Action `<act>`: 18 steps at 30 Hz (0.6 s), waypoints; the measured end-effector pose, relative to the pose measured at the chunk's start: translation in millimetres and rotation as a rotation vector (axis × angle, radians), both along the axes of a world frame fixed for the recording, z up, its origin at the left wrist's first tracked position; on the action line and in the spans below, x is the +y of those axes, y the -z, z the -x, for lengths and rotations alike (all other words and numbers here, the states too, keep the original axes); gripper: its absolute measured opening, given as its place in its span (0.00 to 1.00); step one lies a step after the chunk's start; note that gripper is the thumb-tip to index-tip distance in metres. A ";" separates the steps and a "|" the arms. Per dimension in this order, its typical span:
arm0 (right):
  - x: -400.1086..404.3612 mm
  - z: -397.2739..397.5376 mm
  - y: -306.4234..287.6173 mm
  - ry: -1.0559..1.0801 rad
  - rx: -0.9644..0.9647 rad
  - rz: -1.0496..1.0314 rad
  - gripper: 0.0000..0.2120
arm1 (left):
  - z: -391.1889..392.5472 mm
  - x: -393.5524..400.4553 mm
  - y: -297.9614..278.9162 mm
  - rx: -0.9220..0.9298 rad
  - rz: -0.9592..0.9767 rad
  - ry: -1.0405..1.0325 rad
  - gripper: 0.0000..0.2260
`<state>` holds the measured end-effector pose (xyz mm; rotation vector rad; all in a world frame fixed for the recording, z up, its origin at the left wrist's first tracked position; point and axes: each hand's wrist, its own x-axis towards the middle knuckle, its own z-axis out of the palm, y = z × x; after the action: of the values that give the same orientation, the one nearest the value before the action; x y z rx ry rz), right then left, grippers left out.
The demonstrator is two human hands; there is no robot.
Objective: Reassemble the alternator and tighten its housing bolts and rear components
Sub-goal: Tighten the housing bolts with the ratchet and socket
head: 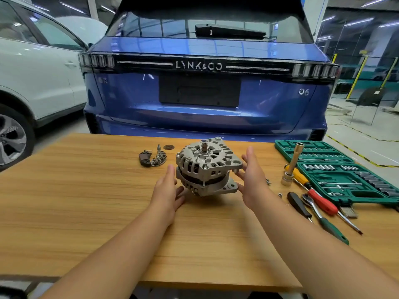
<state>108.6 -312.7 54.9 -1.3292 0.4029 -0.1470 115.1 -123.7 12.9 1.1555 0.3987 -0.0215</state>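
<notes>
Item: alternator (207,167), mid tabletop (86,190) toward far edge, shaft up | Hands: our left hand (167,190) and right hand (251,178) flank it, fingers straight, gripping nothing | Handling: we judge it heavy, rigid cast metal; take both housing sides, avoiding shaft | Nearby: rectifier parts (152,158) left, socket set (336,171) right

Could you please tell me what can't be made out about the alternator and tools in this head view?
- Underside of the alternator: hidden against the table.
- Left hand fingertips: tucked behind the housing, so contact is unclear.
- Socket set case: cut off by the right edge.
- Small rear parts: too small to identify.
</notes>
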 end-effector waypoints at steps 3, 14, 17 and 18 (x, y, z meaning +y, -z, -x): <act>7.7 8.3 -1.6 0.002 -0.032 0.210 0.14 | -1.3 1.1 4.2 -0.012 0.035 0.003 0.29; 0.5 10.5 19.7 0.119 0.090 0.022 0.27 | 5.0 -10.9 -3.2 -0.095 0.006 0.008 0.18; -13.0 -4.3 3.5 0.107 0.069 0.071 0.36 | 9.5 -11.9 -9.2 -0.087 0.003 0.030 0.26; -14.7 -7.2 -0.3 0.039 0.094 0.054 0.37 | 11.0 -13.1 -12.3 -0.080 0.009 0.050 0.30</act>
<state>115.8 -327.4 55.1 -1.3857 0.5075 -0.1287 104.1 -136.8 25.2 1.1533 0.2986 -0.0204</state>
